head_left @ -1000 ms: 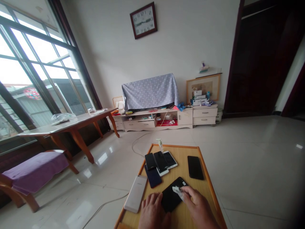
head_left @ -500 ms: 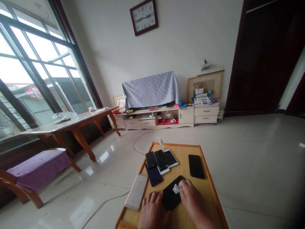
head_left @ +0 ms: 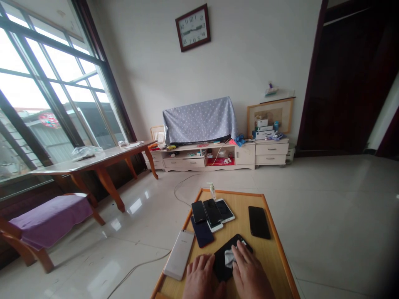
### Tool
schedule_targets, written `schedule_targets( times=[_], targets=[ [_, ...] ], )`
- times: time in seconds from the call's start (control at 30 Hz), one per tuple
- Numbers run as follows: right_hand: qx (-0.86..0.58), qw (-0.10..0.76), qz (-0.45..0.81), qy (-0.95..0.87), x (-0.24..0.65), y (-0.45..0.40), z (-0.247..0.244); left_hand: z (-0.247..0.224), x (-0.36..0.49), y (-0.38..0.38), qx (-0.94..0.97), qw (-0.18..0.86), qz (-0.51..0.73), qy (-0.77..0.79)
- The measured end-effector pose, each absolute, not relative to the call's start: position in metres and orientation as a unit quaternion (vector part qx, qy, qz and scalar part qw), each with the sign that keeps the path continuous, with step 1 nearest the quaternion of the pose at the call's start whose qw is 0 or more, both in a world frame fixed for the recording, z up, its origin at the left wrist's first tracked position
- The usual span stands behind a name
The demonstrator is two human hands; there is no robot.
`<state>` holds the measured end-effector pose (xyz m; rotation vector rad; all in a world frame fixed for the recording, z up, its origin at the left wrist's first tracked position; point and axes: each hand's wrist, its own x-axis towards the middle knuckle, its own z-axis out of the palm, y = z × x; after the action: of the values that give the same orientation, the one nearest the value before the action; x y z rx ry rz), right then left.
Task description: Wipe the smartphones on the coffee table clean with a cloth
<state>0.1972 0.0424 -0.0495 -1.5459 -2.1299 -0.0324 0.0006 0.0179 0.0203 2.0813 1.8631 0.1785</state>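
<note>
A black smartphone (head_left: 222, 265) lies slantwise on the small wooden table in front of me. My left hand (head_left: 199, 276) grips its left end, fingers at the near left edge and the thumb low by the bottom edge. My right hand (head_left: 251, 270) presses a small crumpled grey cloth (head_left: 230, 258) onto the phone's surface. Its fingers are fairly straight, and part of the cloth sticks out to their left. To the left of my left hand is a white phone (head_left: 179, 255), back side up. A dark blue phone (head_left: 202, 232) lies just beyond the hands.
Several phones overlap in a pile (head_left: 213, 211) at the table's far left. One black phone (head_left: 259, 222) lies apart on the right. A small pump bottle (head_left: 212, 191) stands at the far edge. The table (head_left: 240, 199) has a raised orange rim. A cable (head_left: 140, 262) runs along the floor.
My right hand has gone from pinching the cloth to lying flatter over it, slightly lower on the phone. My left hand stays at the phone's left end. The view has tilted slightly.
</note>
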Motion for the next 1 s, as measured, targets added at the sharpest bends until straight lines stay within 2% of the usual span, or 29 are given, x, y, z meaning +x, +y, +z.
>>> schedule_targets(
  times=[0.2,0.4,0.57,0.7,0.83,1.0],
  targets=[
    [-0.473,0.273,-0.098,-0.832,0.188,0.041,-0.089,0.014,-0.001,0.021,0.732,0.166,0.063,0.657],
    [-0.493,0.285,-0.125,-0.812,0.186,0.042,-0.085,0.002,-0.004,0.024,0.731,0.161,0.077,0.658],
    [-0.461,0.236,-0.067,-0.853,0.182,0.037,-0.073,0.001,-0.004,0.026,0.732,0.164,0.062,0.659],
    [-0.548,0.217,0.011,-0.808,0.198,0.043,-0.052,0.011,-0.001,0.021,0.736,0.163,0.067,0.654],
    [-0.608,0.191,0.032,-0.77,0.209,0.048,-0.045,0.015,0.001,0.019,0.732,0.167,0.058,0.658],
    [-0.499,0.2,0.072,-0.84,0.18,0.035,-0.072,0.008,-0.003,0.025,0.729,0.176,0.039,0.661]
  ],
)
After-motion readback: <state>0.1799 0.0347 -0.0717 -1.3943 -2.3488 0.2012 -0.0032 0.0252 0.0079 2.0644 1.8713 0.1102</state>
